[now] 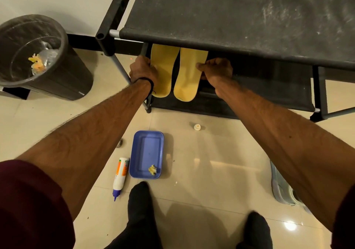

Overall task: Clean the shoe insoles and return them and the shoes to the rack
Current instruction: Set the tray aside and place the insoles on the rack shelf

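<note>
Head view: both my arms reach forward and down to the rack [230, 18]. Left hand [143, 70] grips the outer edge of the left insole [163, 70], fingers curled round it; a dark band sits on that wrist. Right hand [216, 70] pinches the right insole [189, 76], thumb pressed on its top face, fingers curled beneath. Both insoles are yellow and lie side by side between my hands, nearly touching, on a lower shelf of the rack. Their far ends are hidden under the dusty top shelf; the near ends overhang the shelf edge toward me.

Floor, on the near side of my hands: a blue tray [147, 149] with a small yellow scrap [152, 170] in its near corner. Just left of the tray lies a white bottle [120, 177], blue nozzle pointing toward me. A small white cap [197, 127] sits beyond the tray, below my right hand. Well left of my left hand stands a dark bin [57, 79] with a clear liner, yellow scraps inside. Part of a pale shoe [282, 189] shows under my right forearm.
</note>
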